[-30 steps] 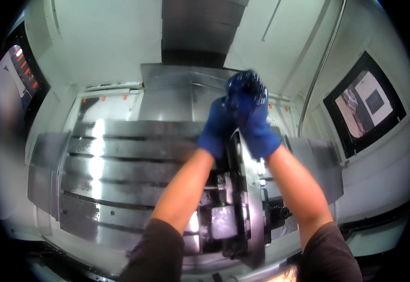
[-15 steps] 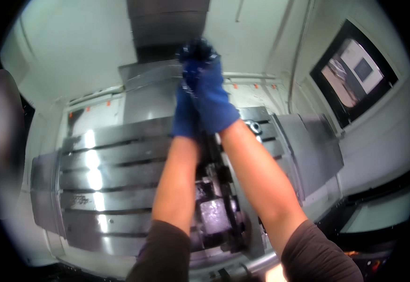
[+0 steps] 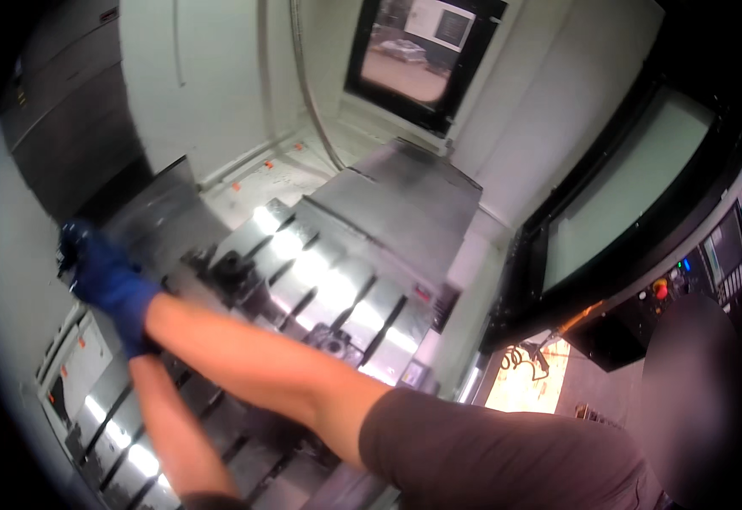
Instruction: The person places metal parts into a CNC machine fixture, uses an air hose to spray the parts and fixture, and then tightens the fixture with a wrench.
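Both my hands wear blue gloves and are pressed together at the left of the view, arms stretched out. My right hand (image 3: 107, 276) is on top, its fingers closed. Dark, glossy patches show at the fingertips; whether this is glove coating or a held thing, I cannot make out. My left hand (image 3: 135, 338) is mostly hidden beneath the right one, and its fingers do not show. Below the arms lies a slotted metal machine table (image 3: 316, 276). A dark clamp-like fixture (image 3: 237, 270) stands on it just beyond my right forearm, and another dark block (image 3: 334, 342) sits nearer.
A grey metal cover (image 3: 401, 200) adjoins the table's end. Pale enclosure walls surround it, with a black-framed window (image 3: 413, 55) and a hanging hose (image 3: 310, 93). At right are a black-framed door (image 3: 626, 191), a control panel (image 3: 685, 276) and a coiled cord (image 3: 524, 361).
The view has swung to the right and tilted, so my joined hands now appear at the left instead of the upper middle. The door and control panel have come into view. My hands stay together.
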